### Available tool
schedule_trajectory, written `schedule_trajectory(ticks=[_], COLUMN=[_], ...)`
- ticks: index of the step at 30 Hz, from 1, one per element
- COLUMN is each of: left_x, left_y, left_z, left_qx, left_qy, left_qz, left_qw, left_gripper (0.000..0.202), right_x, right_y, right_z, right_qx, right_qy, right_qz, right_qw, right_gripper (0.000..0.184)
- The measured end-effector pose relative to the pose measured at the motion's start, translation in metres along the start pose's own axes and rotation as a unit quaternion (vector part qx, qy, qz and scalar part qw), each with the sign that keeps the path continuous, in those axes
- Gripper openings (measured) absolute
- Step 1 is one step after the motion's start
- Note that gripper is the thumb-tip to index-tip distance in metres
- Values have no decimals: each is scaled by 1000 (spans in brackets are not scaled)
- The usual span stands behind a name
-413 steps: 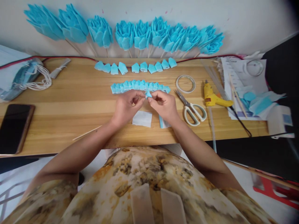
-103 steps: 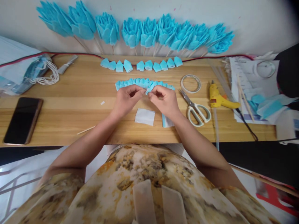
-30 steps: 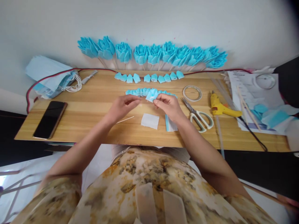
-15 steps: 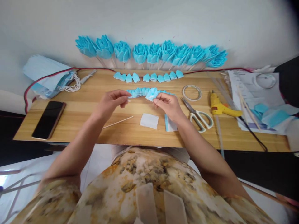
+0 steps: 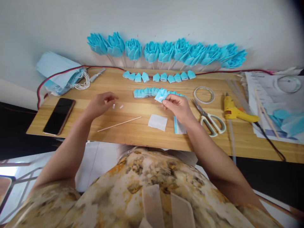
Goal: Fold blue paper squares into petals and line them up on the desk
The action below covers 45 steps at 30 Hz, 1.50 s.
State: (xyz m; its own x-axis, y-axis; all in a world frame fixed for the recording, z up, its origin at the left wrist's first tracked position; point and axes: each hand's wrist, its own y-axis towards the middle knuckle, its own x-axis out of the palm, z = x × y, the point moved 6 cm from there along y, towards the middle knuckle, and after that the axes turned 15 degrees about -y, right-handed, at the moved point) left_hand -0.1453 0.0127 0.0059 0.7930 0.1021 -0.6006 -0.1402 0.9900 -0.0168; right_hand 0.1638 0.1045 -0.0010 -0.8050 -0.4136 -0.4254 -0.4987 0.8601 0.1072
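Observation:
My right hand (image 5: 177,106) pinches a folded light-blue petal (image 5: 161,95) between thumb and fingertips, above the middle of the table. Its pale inner face shows, with a thin pale strip poking from its lower edge. My left hand (image 5: 101,104) hovers to the left with loosely bent fingers, the index finger and thumb apart. Just below its fingertips are two tiny white scraps (image 5: 121,107). Behind the held petal runs a row of folded blue petals (image 5: 144,92). A thin wooden stick (image 5: 118,124) and a white square of fabric (image 5: 157,122) lie nearer my body.
White-handled scissors (image 5: 209,118), a tape roll (image 5: 204,95) and a yellow glue gun (image 5: 237,110) lie to the right. Blue fabric flowers (image 5: 152,51) on sticks lean against the wall. A phone (image 5: 59,116) and stacked masks (image 5: 57,71) are at left.
My left hand has moved left, away from the petal, and its fingers have loosened. My right hand still holds the petal. The whole view has shifted slightly.

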Motion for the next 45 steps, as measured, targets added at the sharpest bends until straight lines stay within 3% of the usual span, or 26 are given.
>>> schedule_trajectory(ticks=[6,11,17,21,23,26,28,32,37,40,45], left_x=[-2,22,30,28,23,27,45,93,122,121,122], left_y=[-4,-3,2,-1,-5,-10,-8,2,13,17,19], left_z=[-24,-10,-3,-10,-2,29,53,85,95,96,95], left_qx=[-59,-36,49,48,63,112,129,86,0,-12,-20], left_qy=[-64,-154,96,146,118,7,-98,-203,-331,-380,-373], left_qz=[25,-4,35,47,85,110,70,-25,-65,-45,-41], left_qw=[996,987,994,987,987,988,984,975,941,924,927], left_gripper=[36,43,35,29,33,35,31,32,29,24,21], right_x=[-1,1,0,0,2,4,4,4,3,2,-6], right_y=[-1,0,0,0,0,-1,-1,-2,-1,-1,4], right_z=[1,1,2,2,1,-1,-1,2,-2,-2,12], right_qx=[-3,-1,-4,2,3,-6,-10,-10,-17,-18,33], right_qy=[11,1,-4,11,14,4,3,2,8,13,98], right_qz=[0,-7,-6,-4,-9,-25,-31,-25,-23,-38,-11], right_qw=[1000,1000,1000,1000,1000,1000,999,1000,1000,999,995], right_gripper=[23,24,24,23,23,24,25,26,26,26,30])
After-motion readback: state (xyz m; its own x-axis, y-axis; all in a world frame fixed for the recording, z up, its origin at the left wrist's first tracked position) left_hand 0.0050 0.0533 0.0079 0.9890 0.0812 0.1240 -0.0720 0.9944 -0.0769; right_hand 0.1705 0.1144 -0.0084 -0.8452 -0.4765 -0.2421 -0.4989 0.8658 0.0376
